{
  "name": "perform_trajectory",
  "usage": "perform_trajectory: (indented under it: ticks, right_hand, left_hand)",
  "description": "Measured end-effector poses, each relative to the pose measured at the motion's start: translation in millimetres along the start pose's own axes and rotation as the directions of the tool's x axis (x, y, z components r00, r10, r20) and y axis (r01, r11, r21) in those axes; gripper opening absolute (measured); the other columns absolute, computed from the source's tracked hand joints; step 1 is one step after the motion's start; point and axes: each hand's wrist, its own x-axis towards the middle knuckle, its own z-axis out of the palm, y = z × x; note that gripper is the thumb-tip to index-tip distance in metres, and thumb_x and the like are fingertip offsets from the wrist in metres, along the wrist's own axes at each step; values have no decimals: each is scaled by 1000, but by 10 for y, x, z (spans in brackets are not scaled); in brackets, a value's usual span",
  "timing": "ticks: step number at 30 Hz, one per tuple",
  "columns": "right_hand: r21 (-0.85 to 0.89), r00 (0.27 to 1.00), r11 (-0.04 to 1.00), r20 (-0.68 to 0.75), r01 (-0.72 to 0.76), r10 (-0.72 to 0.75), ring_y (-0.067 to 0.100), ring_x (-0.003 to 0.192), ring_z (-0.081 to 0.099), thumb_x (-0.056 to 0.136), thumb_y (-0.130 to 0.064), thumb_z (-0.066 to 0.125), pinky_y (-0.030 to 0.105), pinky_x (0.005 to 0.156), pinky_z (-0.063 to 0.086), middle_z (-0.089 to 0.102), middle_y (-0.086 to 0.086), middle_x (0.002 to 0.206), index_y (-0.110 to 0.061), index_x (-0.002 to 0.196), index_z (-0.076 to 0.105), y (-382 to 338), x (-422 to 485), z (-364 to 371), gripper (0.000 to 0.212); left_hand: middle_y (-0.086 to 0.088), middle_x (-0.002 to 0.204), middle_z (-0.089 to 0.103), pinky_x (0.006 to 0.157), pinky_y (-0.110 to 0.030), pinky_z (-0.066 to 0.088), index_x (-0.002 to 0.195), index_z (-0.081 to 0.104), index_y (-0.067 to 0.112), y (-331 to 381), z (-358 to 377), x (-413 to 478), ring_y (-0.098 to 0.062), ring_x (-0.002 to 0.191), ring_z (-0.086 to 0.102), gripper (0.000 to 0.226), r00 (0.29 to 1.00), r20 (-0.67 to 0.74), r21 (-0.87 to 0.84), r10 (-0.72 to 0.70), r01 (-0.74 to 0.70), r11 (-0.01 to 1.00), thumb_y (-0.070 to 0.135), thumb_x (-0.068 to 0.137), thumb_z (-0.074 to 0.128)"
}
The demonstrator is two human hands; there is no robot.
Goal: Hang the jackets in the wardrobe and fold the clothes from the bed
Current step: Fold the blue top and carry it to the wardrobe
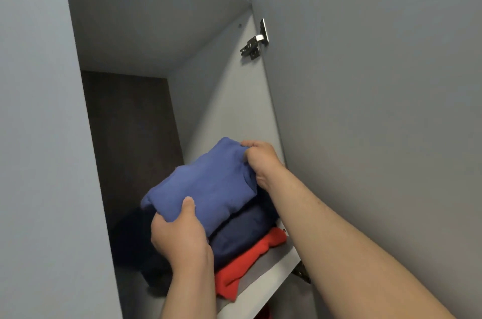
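A tall grey wardrobe (221, 99) fills the view from below, its door (378, 84) swung open on the right and a dark back panel (130, 136) deep inside the upper compartment. The floor of that compartment is a pale shelf (271, 273). It carries a stack of folded clothes near the front right corner, with a dark, loosely heaped pile (133, 240) just beside it on the left. The stack has a red garment (247, 264) at the bottom and a navy garment (242, 235) in the middle. On top lies the blue folded garment (208, 188), touching the navy one and seemingly not yet settled flat. Both hands grip it. The left hand (182, 238) clasps the near left edge, thumb on top and the rest tucked underneath, out of sight. The right hand (260, 162) pinches the far right corner, fingers (250, 145) hooked over the fold. The blue piece looks soft and light, and would likely sag and come unfolded if held by one edge. Holding it at two opposite sides, as here, or flat from beneath seems safest, and pressing it level should keep the stack from leaning. Above, a small metal hinge (254, 43) joins the door to the side wall.
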Motion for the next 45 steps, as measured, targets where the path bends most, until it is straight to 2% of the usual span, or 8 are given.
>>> perform_trajectory:
  ticks: [8, 13, 18, 25, 29, 33, 37, 45]
  right_hand:
    - [-453, 979, 883, -200, -126, 37, 25, 111, 59, 84, 3, 50, 26, 93, 44, 65, 9, 117, -8, 115, 66, 812, 442, -306, 36]
    - [-851, 902, 449, 65, 273, -426, 30, 111, 60, 87, -14, 53, 35, 94, 45, 69, 3, 117, -20, 110, 70, 690, 230, -285, 30]
    - [-838, 847, 286, 324, 464, -422, 21, 124, 53, 78, -3, 46, 36, 111, 27, 64, -2, 127, -21, 104, 75, 649, -71, -277, 43]
    - [-377, 994, 921, -6, 97, -108, 29, 97, 67, 71, -19, 59, 44, 91, 51, 75, 12, 94, -5, 75, 76, 452, -84, -238, 22]
    - [-732, 991, 676, 133, 84, 21, 31, 87, 58, 89, -29, 44, 40, 82, 45, 68, 13, 93, -13, 74, 64, 430, 16, -204, 30]
    - [-938, 954, 185, 275, 293, -122, 26, 135, 39, 97, -42, 33, 50, 117, 19, 48, 13, 144, -14, 124, 63, 625, 69, -209, 48]
    - [-721, 789, 323, 539, 613, -293, 13, 140, 35, 99, -22, 43, 39, 118, 15, 45, -3, 151, -23, 132, 60, 632, 137, -213, 37]
    - [-828, 874, 357, 482, 432, 60, 16, 140, 34, 101, -51, 29, 35, 116, 20, 42, -2, 152, -30, 143, 46, 937, 238, -229, 51]
  left_hand:
    - [-10, 132, 57, 97, -41, 46, 136, 46, 17, -183, -104, -20, -31, 117, 57, 65, 993, 72, 307, 91, -109, 946, 28, 80, 75]
    - [-10, 163, 11, 116, -43, 20, 154, 24, 19, -7, -130, -173, -29, 147, 16, 80, 903, 206, 530, 376, -426, 733, 39, 88, 64]
    - [1, 162, 21, 121, -43, 7, 145, 45, 26, 4, -129, -179, -19, 150, 11, 61, 760, 492, 660, 425, -644, 388, 44, 87, 53]
    - [4, 163, 15, 121, -46, 7, 150, 30, 33, -164, -84, -107, -18, 151, 5, 64, 809, 582, 786, 78, -585, 201, 61, 93, 34]
    - [5, 158, 30, 119, -50, 13, 142, 42, 33, -109, -33, -79, -19, 148, 17, 60, 816, 574, 804, 70, -578, 137, 62, 91, 32]
    - [8, 143, 51, 118, -49, 6, 123, 62, 30, 38, 49, -92, -17, 140, 36, 53, 797, 563, 804, 218, -589, 79, 62, 88, 36]
    - [4, 156, 35, 120, -33, 3, 141, 49, 26, 64, 185, -16, -13, 148, 20, 49, 717, 650, 681, 252, -697, 225, 47, 97, 43]
    - [-1, 165, -2, 121, -46, -4, 156, 8, 31, -335, 117, 100, -19, 151, -7, 79, 859, 512, 856, -21, -508, 97, 69, 89, 24]
